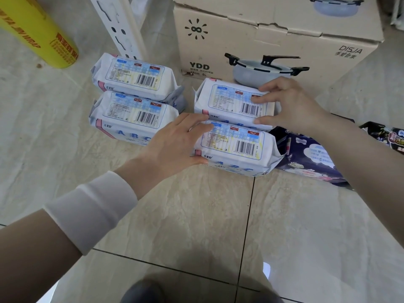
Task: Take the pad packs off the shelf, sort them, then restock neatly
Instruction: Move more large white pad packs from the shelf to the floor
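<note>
Beige floor tiles hold pad packs beside cardboard box.

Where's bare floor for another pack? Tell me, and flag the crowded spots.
Free: the tiles nearer you than the white packs, and left of them toward the yellow roll. Crowded: right side, dark packs abut them; behind, the box.

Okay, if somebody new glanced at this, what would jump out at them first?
Four white pad packs lie barcode-up in a two-by-two block on the tiled floor. The left hand grips the near right pack by its left end, and the right hand grips the far right pack. Behind them stands a cardboard box printed with a pot, with a yellow wrap roll at far left.
</note>
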The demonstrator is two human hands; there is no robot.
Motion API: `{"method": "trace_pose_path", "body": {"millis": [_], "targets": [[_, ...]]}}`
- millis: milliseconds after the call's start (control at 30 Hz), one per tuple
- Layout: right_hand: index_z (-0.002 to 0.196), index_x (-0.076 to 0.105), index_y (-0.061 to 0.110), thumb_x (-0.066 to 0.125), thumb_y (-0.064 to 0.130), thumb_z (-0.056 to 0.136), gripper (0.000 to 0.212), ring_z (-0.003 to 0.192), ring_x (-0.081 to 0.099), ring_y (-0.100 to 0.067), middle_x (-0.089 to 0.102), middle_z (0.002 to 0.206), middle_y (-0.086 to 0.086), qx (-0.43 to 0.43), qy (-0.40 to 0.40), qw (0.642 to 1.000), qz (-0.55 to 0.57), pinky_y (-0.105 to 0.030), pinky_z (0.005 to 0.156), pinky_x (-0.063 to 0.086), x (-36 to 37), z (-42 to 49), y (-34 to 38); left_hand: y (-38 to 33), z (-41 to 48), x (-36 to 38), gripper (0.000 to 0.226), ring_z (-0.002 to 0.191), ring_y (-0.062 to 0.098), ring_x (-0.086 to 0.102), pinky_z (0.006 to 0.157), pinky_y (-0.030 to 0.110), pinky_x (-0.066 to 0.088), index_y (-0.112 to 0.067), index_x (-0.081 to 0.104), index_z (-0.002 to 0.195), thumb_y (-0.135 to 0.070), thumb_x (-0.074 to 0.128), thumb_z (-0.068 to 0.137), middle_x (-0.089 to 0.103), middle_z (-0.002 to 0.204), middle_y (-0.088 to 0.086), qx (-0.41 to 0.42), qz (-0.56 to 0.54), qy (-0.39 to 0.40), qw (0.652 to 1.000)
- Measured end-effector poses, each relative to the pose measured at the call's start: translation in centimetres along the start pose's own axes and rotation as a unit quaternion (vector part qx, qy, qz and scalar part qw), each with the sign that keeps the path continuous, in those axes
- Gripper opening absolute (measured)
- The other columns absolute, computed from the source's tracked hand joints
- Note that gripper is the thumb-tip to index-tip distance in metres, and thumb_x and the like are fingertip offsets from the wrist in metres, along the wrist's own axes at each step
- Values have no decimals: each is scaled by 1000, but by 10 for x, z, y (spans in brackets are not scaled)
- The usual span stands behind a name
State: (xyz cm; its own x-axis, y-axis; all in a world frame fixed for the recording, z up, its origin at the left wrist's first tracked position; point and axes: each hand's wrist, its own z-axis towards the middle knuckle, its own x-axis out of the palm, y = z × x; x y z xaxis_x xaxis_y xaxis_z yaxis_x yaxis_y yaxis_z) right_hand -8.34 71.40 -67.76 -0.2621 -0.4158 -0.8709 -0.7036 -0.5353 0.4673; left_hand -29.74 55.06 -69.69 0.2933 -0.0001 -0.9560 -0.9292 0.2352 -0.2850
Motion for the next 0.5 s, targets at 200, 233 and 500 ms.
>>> {"method": "trace_pose_path", "body": {"millis": [200, 233, 500], "targets": [[116, 65, 14, 75, 24, 75, 43, 123, 39, -27, 52, 125, -7, 4, -28, 1000, 10, -21, 100, 25, -5, -6, 8, -2, 2, -13, 74, 109, 30, 56, 92, 39, 47, -4, 56, 121, -58, 57, 69, 59, 123, 13, -3, -25, 4, 1000], [115, 65, 14, 73, 24, 77, 40, 122, 40, -27, 54, 123, -7, 12, -39, 999, 21, -22, 101, 26, -9, -9, 13, -5, 3, -21, 73, 108, 30, 57, 91, 40, 48, -5, 56, 120, -59, 54, 71, 59, 122, 12, -8, -30, 4, 1000], [115, 64, 8, 66, 20, 84, 32, 115, 49, -31, 58, 120, -11, 59, -43, 996, 44, -24, 100, 30, -95, -60, 97, -63, 10, -153, 43, 115, 30, 54, 94, 41, 44, -10, 61, 115, -38, 48, 85, 59, 122, 8, -129, -34, 44, 990]]}}
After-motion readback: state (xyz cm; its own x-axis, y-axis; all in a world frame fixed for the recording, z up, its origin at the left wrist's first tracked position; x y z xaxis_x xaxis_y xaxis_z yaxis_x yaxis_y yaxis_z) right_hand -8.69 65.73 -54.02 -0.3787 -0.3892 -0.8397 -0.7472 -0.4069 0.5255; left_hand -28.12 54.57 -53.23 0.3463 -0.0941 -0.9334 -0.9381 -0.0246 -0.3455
